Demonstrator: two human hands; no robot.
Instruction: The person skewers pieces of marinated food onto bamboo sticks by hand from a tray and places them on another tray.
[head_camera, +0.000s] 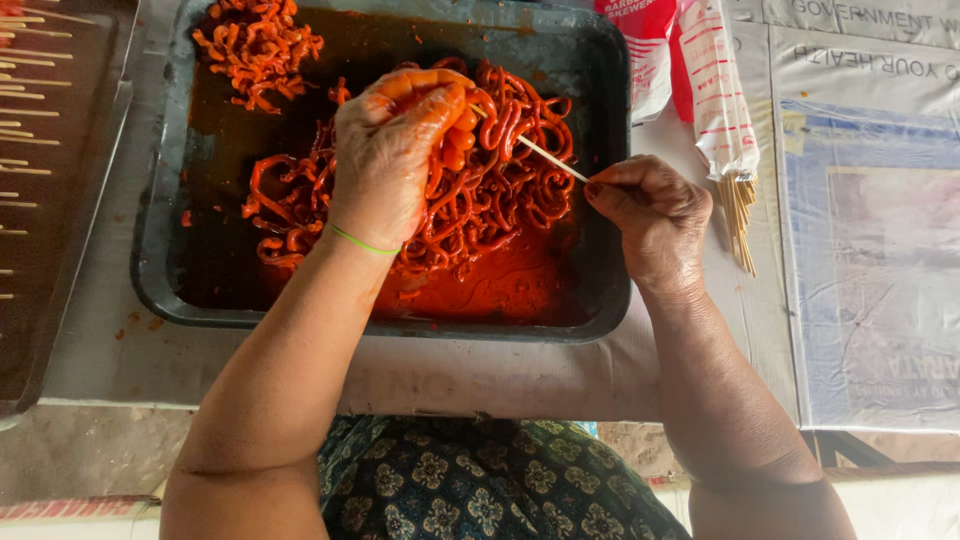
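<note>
1. Our left hand is closed around red marinated strips above the dark tray.
2. Our right hand pinches a wooden skewer, its tip in those strips.
3. The tray sits on the counter.

Open sauce-covered floor of the dark tray at 9 o'clock, passable between the small heap of strips at 11 and the big red tangle at centre. Blocked at 3 by the tray wall, then the skewer packet. Bare counter along 6. Side tray of skewers closing off far 9
</note>
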